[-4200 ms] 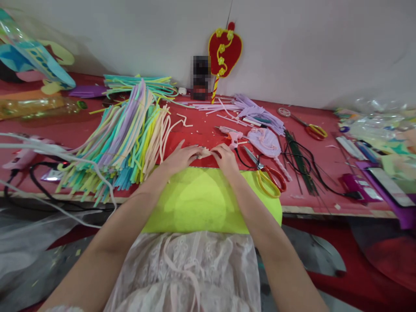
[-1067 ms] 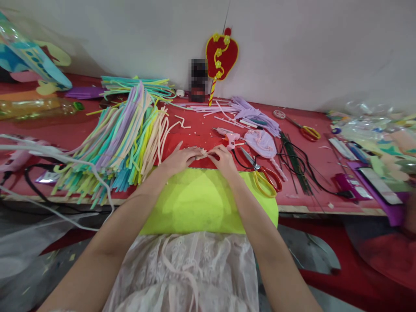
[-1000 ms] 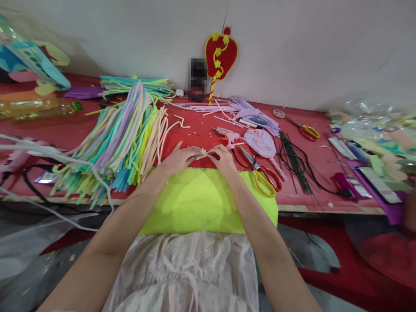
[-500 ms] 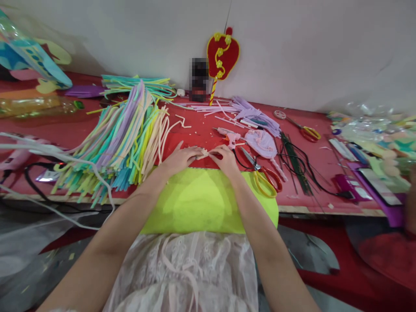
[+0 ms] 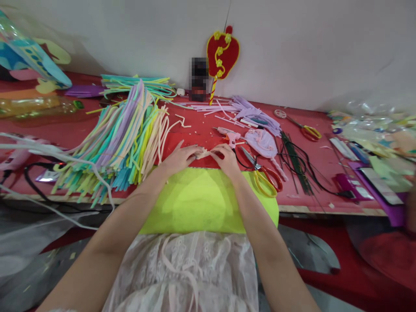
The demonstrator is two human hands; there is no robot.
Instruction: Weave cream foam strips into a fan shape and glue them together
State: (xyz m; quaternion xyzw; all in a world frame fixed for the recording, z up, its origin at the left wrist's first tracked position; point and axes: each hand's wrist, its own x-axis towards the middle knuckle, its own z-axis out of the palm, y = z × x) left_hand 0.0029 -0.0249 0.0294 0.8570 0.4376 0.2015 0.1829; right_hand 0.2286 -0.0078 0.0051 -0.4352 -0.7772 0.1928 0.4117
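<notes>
A small cream-coloured piece, perhaps bent pipe cleaner, sits between my two hands above the red tabletop. My left hand is closed on its left side, fingers bent around it. From the right, my right hand pinches its other end between thumb and fingertips. Fingers cover part of the piece, so its full shape is hidden. Just beyond my right hand lie a pink glue gun and a lilac fuzzy fan shape. Scissors with yellow and red handles rest beside my right wrist.
Left stands a large heap of coloured pipe cleaners. Lilac pipe cleaners lie at the back, near a red fan-shaped ornament. Green stems, black cable and more scissors are right. A yellow-green board spans the front edge.
My hands stay almost in place, with slight finger movement around the cream piece. A little more of it shows between the fingertips.
</notes>
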